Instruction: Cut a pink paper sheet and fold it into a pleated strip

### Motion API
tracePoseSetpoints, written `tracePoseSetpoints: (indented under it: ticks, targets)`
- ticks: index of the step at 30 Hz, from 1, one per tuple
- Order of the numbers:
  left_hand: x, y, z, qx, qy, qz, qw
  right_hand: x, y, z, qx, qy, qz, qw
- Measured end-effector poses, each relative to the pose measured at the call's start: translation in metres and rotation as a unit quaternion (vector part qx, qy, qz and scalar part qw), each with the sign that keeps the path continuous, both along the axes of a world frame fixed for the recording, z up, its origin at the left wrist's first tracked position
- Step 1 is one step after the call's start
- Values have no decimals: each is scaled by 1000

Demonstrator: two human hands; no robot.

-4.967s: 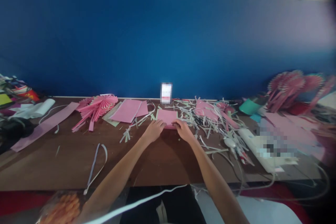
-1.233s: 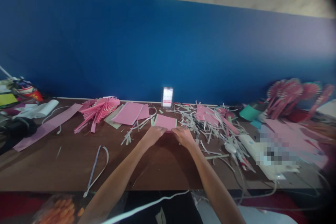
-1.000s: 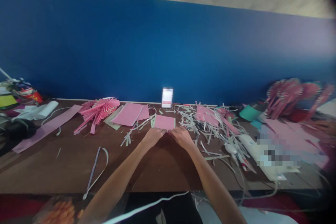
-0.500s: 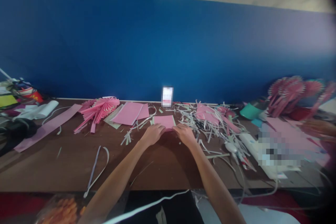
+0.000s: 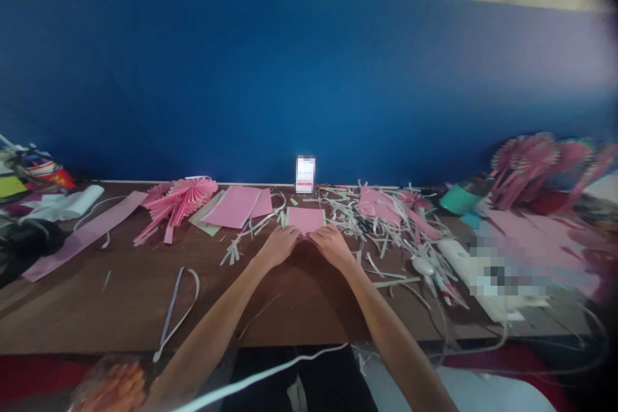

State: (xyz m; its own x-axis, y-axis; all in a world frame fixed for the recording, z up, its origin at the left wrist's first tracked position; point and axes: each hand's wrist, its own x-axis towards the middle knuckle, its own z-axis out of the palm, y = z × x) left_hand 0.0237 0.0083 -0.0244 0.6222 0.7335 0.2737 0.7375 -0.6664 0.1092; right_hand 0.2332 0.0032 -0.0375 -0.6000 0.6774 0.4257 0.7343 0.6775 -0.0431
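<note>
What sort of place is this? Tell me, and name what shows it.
Probably a paper-craft workbench: folded pink fans, a heap of paper strips and pink sheets lie on a brown table against a blue wall.

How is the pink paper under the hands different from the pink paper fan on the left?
The pink paper lies flat and smooth, while the paper fan is pleated into ridges and spread out. The paper is a plain rectangle; the fan spreads wide at one end with strips trailing from the other. The left hand and right hand press the paper's near edge; nothing touches the fan. Both are pink and lie on the brown table.
</note>
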Motion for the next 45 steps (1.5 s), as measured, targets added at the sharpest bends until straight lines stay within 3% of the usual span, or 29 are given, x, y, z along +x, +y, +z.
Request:
tracePoseSetpoints:
  ticks: [14,24,45]
  targets:
    - [3,-2,2,47,57,-35,997,-1,0,-7,-1,18,-13,1000]
    - [8,-2,-8,84,64,-37,994,-5,-3,-2,19,-16,-35,999]
    - [-17,10,2,4,-54,2,999,17,0,7,13,10,-68,998]
